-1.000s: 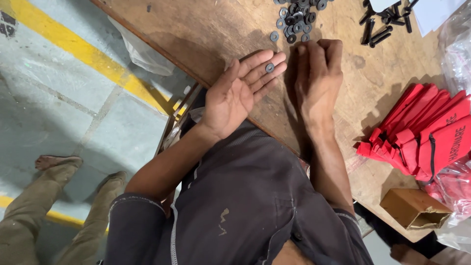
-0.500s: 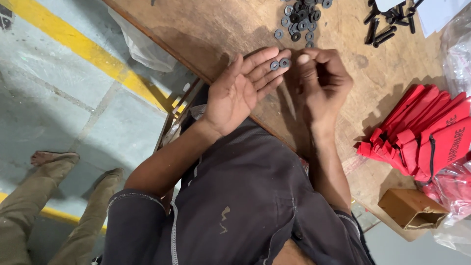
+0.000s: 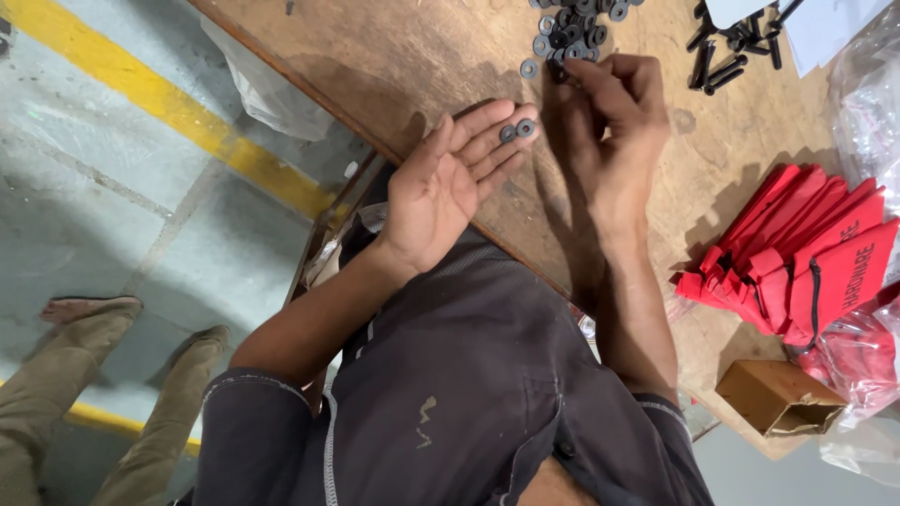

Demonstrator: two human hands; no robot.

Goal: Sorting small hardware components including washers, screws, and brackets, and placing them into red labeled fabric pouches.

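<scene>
Near the top centre, the left hand [image 3: 441, 192] lies flat, two washers [image 3: 517, 130] on its fingers; the right hand [image 3: 614, 122] pinches a washer from the pile [image 3: 572, 28] on the tabletop [image 3: 412, 56].

A workshop or factory floor: a scuffed wooden surface [image 3: 412, 56] strewn with washers [image 3: 572, 23] and black bolts [image 3: 727, 56], red pouches [image 3: 806, 258] stacked at one side, and a concrete floor [image 3: 103, 215] (yellow line [image 3: 169, 103] painted across it).

I see a worn wooden table [image 3: 422, 56] bearing a heap of dark washers [image 3: 570, 19] at its far edge, black bolts [image 3: 727, 52] to their right, red pouches [image 3: 797, 253] farther right, and a small cardboard box [image 3: 773, 398] nearest.
</scene>
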